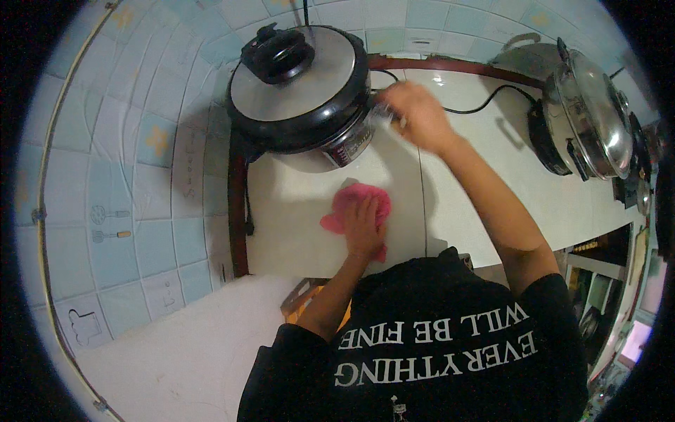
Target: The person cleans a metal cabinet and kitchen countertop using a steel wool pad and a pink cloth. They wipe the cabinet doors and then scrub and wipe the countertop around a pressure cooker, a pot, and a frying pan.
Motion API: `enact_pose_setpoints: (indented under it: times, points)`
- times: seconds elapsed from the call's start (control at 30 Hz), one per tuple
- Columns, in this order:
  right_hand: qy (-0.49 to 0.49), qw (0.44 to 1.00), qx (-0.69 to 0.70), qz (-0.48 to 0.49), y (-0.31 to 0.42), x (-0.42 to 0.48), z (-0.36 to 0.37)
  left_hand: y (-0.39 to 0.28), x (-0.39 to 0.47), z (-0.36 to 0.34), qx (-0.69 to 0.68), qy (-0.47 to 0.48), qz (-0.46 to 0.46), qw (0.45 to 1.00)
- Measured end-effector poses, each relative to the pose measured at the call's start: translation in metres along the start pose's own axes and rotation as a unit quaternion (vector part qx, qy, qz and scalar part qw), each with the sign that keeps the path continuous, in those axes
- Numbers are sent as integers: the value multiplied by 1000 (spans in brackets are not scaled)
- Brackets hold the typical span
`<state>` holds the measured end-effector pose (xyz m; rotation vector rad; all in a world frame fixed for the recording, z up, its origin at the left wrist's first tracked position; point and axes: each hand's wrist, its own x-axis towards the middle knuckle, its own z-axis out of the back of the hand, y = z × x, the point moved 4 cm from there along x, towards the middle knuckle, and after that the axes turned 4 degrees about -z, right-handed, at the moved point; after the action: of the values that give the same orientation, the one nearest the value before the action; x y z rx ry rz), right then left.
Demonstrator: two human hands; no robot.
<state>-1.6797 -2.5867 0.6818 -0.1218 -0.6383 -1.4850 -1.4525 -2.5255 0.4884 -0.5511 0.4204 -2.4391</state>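
My left hand (365, 227) lies flat on a pink cloth (343, 199) on the white tiled countertop (295, 232). My right hand (416, 113) is raised beside the black and silver electric cooker (300, 126); it is blurred by motion. Between its fingers and the cooker's side is a small, blurred shiny object (384, 113), too unclear to name. I cannot tell whether the fingers hold it or touch the cooker. The cooker's lid (321, 79), pale with a black handle, is on. Part of the cloth is hidden under my left hand.
At the right stands a steel pan with a domed lid (590, 116), and a black cord (490, 100) runs to it across the counter. A dark red edging (453, 66) borders the counter's back. Tiled walls rise behind and left. Shelves (596, 279) sit below right.
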Motion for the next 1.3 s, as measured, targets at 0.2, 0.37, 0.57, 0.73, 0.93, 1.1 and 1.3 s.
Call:
enact_pose_setpoints:
  times: [0.2,0.37,0.57,0.73,0.93,1.1,1.3]
  points:
    - [-39,998,6,-54,-16,-2,22,2,-1,0,4,-43,-10,999]
    - [-50,998,-35,35,8,-3,-6,-1,3,2,6,-10,-7,1000]
    - [-26,996,-88,-18,-9,0,-1,0,0,0,28,-23,-15,999]
    - [-83,990,-94,63,22,-8,-1,-3,2,3,1,-4,-22,1000]
    - [27,990,-134,-21,-10,12,-8,-2,4,2,20,-13,-15,1000]
    - [-61,993,-94,-44,-2,-6,-4,-2,-1,1,14,12,-4,1000]
    - [-97,990,-95,35,0,7,-14,-4,-1,2,19,7,-17,1000]
